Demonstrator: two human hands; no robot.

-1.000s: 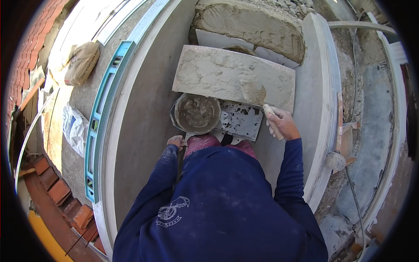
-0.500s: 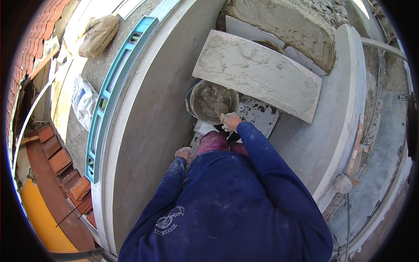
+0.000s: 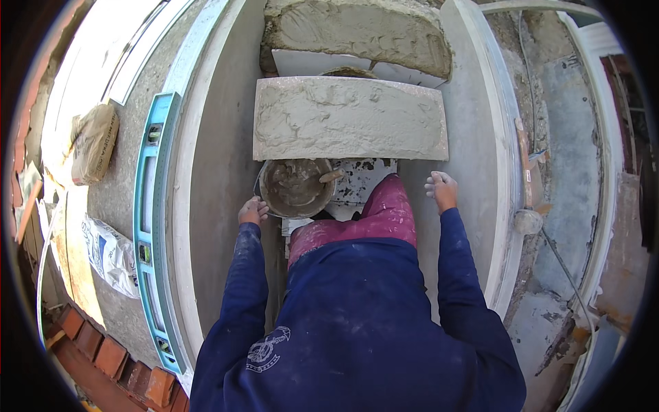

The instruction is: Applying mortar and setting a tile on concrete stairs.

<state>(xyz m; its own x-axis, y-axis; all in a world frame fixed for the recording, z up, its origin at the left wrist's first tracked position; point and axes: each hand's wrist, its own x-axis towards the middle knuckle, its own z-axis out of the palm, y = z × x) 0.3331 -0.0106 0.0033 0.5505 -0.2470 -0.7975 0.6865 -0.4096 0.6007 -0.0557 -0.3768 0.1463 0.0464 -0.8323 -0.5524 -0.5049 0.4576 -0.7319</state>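
Observation:
A round bucket (image 3: 270,200) of wet grey mortar (image 3: 294,187) stands in front of me. A trowel's wooden handle (image 3: 332,176) leans over its right rim; the blade is not visible. My left hand (image 3: 253,211) is at the bucket's left side with fingers curled, close to the wire handle; whether it grips the wire I cannot tell. My right hand (image 3: 441,190) is raised by the right wall, fingers folded, with nothing visible in them. Just beyond the bucket lies a rectangular slab (image 3: 350,118), its upper face spread with mortar.
Smooth walls rise at left (image 3: 223,158) and right (image 3: 473,130). A turquoise spirit level (image 3: 146,226) lies along the left ledge. A mallet (image 3: 528,221) rests on the right ledge. Beyond the slab is a mortar-covered step (image 3: 357,31). Bags (image 3: 96,144) and roof tiles (image 3: 110,357) lie at left.
My right hand has let go of the trowel handle and moved right, away from the bucket. My left hand has come up beside the bucket. The view has turned, so the slab appears level.

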